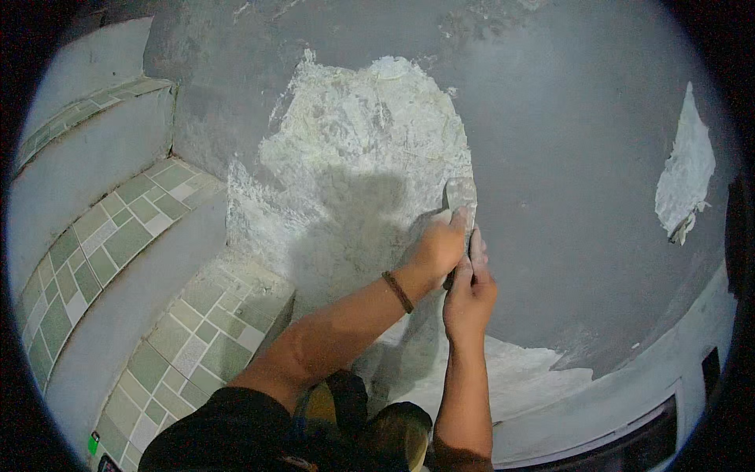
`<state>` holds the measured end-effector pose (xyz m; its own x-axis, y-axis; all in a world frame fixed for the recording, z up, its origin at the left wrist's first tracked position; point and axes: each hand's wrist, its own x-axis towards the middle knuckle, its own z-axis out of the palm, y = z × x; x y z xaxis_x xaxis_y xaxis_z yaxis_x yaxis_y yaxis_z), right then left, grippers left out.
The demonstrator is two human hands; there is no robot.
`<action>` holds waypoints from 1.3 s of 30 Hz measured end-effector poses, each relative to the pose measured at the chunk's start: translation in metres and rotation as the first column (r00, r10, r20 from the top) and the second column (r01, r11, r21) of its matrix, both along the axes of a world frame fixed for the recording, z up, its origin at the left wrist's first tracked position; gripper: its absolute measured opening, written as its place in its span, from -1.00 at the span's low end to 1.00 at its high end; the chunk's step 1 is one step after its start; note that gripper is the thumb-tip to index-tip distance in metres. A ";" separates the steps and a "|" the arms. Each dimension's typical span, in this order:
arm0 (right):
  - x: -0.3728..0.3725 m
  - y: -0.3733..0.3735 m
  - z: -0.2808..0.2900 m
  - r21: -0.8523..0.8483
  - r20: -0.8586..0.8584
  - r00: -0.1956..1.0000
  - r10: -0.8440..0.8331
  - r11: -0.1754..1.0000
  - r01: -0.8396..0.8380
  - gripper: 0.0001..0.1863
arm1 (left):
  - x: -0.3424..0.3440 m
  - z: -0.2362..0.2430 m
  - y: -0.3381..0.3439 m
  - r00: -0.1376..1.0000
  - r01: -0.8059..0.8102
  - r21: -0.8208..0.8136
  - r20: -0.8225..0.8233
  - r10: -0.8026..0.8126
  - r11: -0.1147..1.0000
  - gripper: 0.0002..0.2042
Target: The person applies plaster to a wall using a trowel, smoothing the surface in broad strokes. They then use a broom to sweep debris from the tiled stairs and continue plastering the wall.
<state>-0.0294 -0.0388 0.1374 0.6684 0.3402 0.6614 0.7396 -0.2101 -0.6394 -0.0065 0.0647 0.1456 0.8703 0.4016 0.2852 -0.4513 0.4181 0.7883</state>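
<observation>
**Grey-coated wall (566, 157) looks only partly stripped**

At the left, steps faced with green and cream rectangular tiles (130, 208) meet the wall. Beside them spreads a large, rough, ragged-edged whitish patch (370, 118); judging by its bared surface, this middle stretch is mostly done. At the patch's right edge, the left hand (436, 248) grips the lower blade of a flat, grey metal scraper (461, 191), fingers pressed along it; its forearm slants up from the lower left, a dark braided band (397, 292) at the wrist. Just right and lower, the right hand (470, 295) is clasped around the scraper's handle, its forearm nearly upright. The scraper lies against the wall, blade upward. Farther right, smooth grey coating seems left to do, around a small, pointed white patch (686, 169).
</observation>
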 end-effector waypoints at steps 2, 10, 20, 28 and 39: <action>0.003 0.007 0.016 0.031 0.099 0.993 0.068 0.997 -0.071 -0.50 | 0.003 0.016 0.009 0.992 -0.061 0.004 0.108 0.060 0.998 -0.58; 0.002 0.009 0.023 -0.054 0.053 0.999 -0.005 0.998 0.008 -0.49 | -0.009 0.024 0.010 0.975 -0.220 0.109 0.033 0.218 0.969 -0.57; 0.008 0.013 0.032 -0.017 0.041 0.998 0.053 0.998 -0.053 -0.50 | -0.008 0.041 0.018 0.993 -0.025 -0.046 0.117 0.031 0.999 -0.58; -0.004 0.009 0.023 -0.047 -0.046 0.999 -0.020 0.999 0.018 -0.49 | -0.027 0.032 0.005 0.999 0.052 -0.112 0.001 -0.053 0.992 -0.57; -0.001 0.014 0.045 -0.119 0.068 0.998 -0.001 0.993 0.009 -0.51 | -0.014 0.044 0.021 0.983 0.010 -0.068 0.182 0.003 0.998 -0.58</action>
<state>-0.0308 -0.0246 0.1822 0.6256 0.4162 0.6598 0.7789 -0.2860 -0.5581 -0.0205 0.0853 0.1898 0.8077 0.4228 0.4109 -0.5831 0.4700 0.6627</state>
